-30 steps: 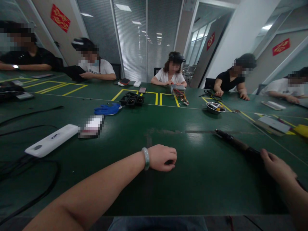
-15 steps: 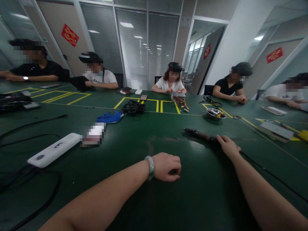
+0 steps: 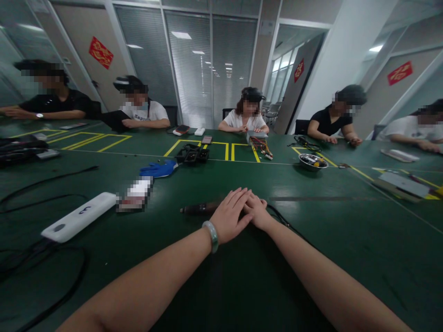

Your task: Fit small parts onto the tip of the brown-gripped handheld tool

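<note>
A dark, corded electric screwdriver [image 3: 200, 209] lies level in front of me, its tip to the left. My right hand [image 3: 259, 213] is closed round its rear end, where the black cord [image 3: 289, 224] leads off to the right. Stretched out over the handle, my left hand [image 3: 228, 216] has its fingers nearly straight and its thumb apart; the fingertips rest against my right hand. Both hands hide the middle and back of the screwdriver. A pale green bangle [image 3: 211, 236] circles my left wrist.
On the green table [image 3: 166, 286] are a white power strip [image 3: 81, 216], a blurred-out phone-like item [image 3: 135, 193], a blue glove [image 3: 158, 169], black parts [image 3: 192, 153] and a metal bowl [image 3: 313, 162]. A wired metal box [image 3: 256, 137] sits opposite, where several people work.
My right hand has brought the electric screwdriver left and towards the middle. My left hand has uncurled and moved up over its handle, meeting my right hand.
</note>
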Available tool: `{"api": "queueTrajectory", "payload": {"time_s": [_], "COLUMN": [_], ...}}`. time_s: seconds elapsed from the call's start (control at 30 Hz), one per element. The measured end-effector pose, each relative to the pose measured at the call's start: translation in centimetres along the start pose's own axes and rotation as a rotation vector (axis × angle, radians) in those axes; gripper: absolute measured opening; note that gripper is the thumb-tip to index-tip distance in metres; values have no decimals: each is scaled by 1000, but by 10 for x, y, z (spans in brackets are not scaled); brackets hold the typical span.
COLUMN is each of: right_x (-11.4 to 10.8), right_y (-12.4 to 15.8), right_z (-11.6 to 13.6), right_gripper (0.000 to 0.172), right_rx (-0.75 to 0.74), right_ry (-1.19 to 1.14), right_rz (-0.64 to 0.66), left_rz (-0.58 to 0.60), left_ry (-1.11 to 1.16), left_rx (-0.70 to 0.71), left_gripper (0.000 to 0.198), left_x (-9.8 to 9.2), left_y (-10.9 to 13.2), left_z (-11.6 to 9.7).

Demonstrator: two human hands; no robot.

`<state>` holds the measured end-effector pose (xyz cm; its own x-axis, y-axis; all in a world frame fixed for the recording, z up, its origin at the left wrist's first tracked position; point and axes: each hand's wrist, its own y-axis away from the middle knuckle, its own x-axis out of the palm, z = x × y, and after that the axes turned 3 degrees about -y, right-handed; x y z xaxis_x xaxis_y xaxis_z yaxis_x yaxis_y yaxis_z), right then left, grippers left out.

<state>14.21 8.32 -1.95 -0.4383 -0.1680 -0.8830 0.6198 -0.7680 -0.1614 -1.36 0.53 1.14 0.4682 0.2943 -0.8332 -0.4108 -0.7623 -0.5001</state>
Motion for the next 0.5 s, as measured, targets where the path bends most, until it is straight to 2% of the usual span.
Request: {"api": "queueTrajectory", "payload": {"time_s": [0.13,0.3,0.5], "right_x": [3,6,-4], "right_y": [12,25,35], "right_z": [10,16,30], "right_gripper": [44,49,54], "right_rx": [-92,-192,-71], "right_ry": [-48,-135,-161], "right_rz": [41,127,105], "left_rz": [46,94,122], "left_ry": [9,-3,30], "left_rx": [-18,84,134], "left_gripper": [65,66,65], "left_x": [-2,-6,-15], "left_y": [0,3,0], "left_z": [3,2,-1]}}
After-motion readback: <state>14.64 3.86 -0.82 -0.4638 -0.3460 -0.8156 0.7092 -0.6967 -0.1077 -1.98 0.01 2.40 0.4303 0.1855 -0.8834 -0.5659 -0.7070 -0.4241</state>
